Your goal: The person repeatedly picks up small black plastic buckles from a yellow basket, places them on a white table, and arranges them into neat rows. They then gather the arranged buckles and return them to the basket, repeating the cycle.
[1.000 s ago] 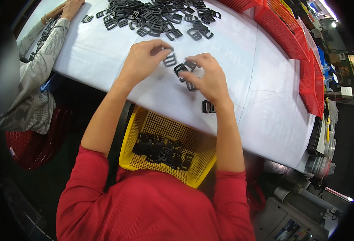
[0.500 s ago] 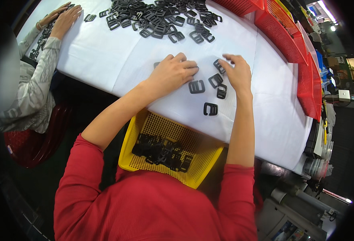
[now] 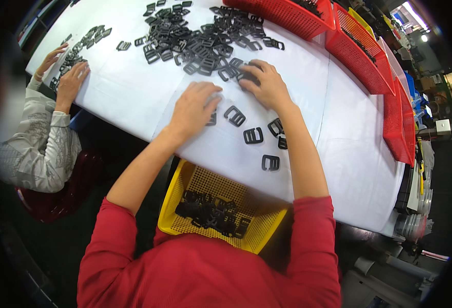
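My right hand (image 3: 268, 88) reaches to the near edge of a pile of black plastic buckles (image 3: 205, 50), its thumb and fingers curled round a dark buckle (image 3: 247, 78) mostly hidden beneath them. My left hand (image 3: 192, 107) lies low over the white table with fingers stretched and slightly apart. Partly covered beside its thumb is another buckle (image 3: 212, 119). Between my forearms lie several loose buckles, including a tilted one (image 3: 234, 116), one with an open side (image 3: 253, 136) and one nearer me (image 3: 270, 163). My right forearm partly hides two more.
A yellow perforated basket (image 3: 170, 203) holding black plastic pieces sits below the table edge, before my body. Red baskets (image 3: 357, 59) line the table's right and far side. At left, a co-worker's hands (image 3: 72, 82) rest by more buckles on the white table (image 3: 128, 97).
My right hand has moved away from the loose buckles, forward and left to the pile. My left hand has shifted slightly left, and its fingers have straightened. The view has shifted somewhat.
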{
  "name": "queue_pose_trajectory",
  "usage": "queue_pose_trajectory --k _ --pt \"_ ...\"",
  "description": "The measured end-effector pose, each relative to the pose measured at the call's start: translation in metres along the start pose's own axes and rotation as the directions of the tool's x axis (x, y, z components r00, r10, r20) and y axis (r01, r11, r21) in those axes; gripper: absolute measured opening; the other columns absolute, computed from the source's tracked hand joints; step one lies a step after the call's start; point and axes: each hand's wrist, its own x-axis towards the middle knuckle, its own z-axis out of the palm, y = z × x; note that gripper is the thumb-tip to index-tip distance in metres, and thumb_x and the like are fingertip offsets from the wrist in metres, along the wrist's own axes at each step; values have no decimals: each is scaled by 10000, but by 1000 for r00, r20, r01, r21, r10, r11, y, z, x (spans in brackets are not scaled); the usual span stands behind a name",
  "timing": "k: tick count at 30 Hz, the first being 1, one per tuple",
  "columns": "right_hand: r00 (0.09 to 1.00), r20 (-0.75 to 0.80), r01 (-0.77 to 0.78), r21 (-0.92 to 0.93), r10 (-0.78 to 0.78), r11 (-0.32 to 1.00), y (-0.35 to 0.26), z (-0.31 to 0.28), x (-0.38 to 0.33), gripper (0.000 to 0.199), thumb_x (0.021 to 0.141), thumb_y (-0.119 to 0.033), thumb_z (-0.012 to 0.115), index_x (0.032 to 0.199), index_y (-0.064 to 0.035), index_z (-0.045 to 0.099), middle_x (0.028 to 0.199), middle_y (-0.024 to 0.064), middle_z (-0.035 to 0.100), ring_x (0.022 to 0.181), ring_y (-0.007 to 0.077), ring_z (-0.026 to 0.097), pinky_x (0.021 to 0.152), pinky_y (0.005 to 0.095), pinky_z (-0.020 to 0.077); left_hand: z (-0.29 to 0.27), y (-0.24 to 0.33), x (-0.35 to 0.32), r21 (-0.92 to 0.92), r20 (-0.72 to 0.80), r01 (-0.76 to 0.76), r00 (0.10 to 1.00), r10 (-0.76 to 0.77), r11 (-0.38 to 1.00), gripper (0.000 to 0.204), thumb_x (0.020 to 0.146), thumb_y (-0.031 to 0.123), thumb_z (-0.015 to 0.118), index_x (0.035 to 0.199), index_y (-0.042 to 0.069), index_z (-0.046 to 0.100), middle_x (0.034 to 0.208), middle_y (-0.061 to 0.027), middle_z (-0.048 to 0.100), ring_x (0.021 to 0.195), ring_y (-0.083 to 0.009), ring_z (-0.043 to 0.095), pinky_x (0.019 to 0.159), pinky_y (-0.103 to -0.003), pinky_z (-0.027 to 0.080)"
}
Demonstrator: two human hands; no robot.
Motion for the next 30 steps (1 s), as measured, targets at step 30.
queue_pose_trajectory --k 30 --pt "938 -99 -314 169 333 934 4 -40 -14 237 851 -284 658 957 -86 730 862 102 700 796 256 657 730 351 504 10 -1 26 311 100 -254 967 235 916 270 849 209 665 1100 109 673 1131 -26 645 1129 -231 542 954 -384 401"
